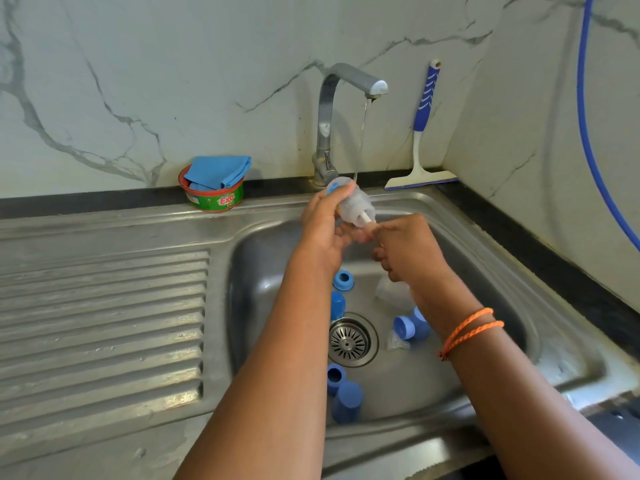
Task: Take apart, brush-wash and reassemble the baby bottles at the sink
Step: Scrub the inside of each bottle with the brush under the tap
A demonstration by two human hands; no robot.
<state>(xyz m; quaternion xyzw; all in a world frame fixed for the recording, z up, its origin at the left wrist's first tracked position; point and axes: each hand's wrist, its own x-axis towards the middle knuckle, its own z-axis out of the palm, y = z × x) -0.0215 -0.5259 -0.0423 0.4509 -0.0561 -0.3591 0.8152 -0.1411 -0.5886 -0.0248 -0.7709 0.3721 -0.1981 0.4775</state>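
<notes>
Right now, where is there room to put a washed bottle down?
The ribbed draining board left of the basin is bare, below the green tub. The sink is crowded around the drain with blue caps, bare only at its right side.

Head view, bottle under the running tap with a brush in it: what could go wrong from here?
1. The left hand holds the wet bottle over the sink; it might slip and drop onto the blue caps below.
2. A small clear part lies beside the drain, where water could push it onto the strainer.
3. The right hand works the brush handle close to the stream, so splashing is likely.
</notes>
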